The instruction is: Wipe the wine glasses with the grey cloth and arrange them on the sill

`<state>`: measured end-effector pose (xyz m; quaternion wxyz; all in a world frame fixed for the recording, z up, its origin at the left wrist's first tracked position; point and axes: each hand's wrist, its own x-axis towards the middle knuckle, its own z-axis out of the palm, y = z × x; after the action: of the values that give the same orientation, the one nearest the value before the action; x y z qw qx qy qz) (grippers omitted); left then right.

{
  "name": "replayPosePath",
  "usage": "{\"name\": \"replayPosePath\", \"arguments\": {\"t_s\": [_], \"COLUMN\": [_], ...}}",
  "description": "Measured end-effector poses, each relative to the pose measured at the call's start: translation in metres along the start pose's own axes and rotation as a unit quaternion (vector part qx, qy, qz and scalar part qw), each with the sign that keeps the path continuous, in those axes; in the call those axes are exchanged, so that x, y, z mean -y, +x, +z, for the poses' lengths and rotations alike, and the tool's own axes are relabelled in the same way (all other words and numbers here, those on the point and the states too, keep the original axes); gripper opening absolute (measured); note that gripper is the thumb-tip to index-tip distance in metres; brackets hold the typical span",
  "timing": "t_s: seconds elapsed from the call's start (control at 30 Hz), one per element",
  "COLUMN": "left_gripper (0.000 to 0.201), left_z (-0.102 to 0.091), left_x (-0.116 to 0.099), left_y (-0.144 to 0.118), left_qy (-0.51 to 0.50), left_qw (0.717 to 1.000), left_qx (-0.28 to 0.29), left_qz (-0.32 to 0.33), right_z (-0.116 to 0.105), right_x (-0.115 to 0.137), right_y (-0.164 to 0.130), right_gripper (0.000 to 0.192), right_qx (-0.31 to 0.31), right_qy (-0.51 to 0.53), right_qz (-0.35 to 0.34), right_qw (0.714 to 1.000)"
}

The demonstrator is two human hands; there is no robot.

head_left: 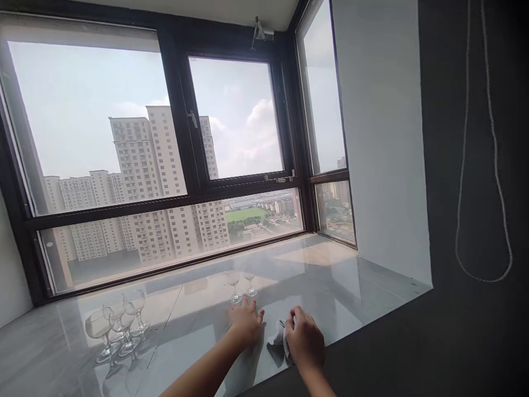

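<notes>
Our right hand (305, 337) gripped a white cloth (278, 343); our left hand (246, 321) lay flat, fingers spread. Two small glasses (242, 285) stood just beyond, so we judged a careless swipe might topple them.

I see three stemmed glasses (118, 325) clustered upright at the left end of the grey marble sill (363, 286), touching or nearly touching one another, their reflections lying on the glossy stone. Behind the sill a dark-framed bay window (177, 138) fills my view, with a casement handle (192, 118) on its middle upright and pale high-rise blocks (144, 171) and a green field (246, 214) far outside under a hazy sky. To my right stands a white side wall (384, 138), then a dark wall where a beaded cord loop (483, 220) hangs.
</notes>
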<state>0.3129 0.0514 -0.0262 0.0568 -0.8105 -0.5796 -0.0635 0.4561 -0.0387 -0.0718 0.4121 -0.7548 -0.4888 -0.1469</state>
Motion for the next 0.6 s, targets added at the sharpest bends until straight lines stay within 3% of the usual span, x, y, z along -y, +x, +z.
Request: {"name": "replayPosePath", "arguments": {"t_s": [0.2, 0.37, 0.47, 0.6], "left_gripper": [0.061, 0.057, 0.059, 0.059], "left_z": [-0.001, 0.009, 0.016, 0.021], "left_x": [0.003, 0.020, 0.034, 0.047], "left_y": [0.011, 0.013, 0.019, 0.031], "left_qy": [0.006, 0.009, -0.002, -0.051], "left_qw": [0.999, 0.997, 0.997, 0.998], "left_qx": [-0.008, -0.033, -0.042, -0.009], "left_qz": [-0.037, -0.063, -0.063, -0.034], "right_z": [-0.002, -0.005, -0.006, -0.007], "right_x": [0.002, 0.003, 0.003, 0.003], "right_y": [-0.001, 0.000, 0.000, -0.001], "right_gripper": [0.017, 0.017, 0.016, 0.017], "right_qx": [-0.003, 0.000, 0.002, 0.008], "right_qy": [0.003, 0.002, 0.005, 0.004], "right_qz": [0.000, 0.004, 0.004, 0.006], "right_qw": [1.000, 1.000, 1.000, 1.000]}}
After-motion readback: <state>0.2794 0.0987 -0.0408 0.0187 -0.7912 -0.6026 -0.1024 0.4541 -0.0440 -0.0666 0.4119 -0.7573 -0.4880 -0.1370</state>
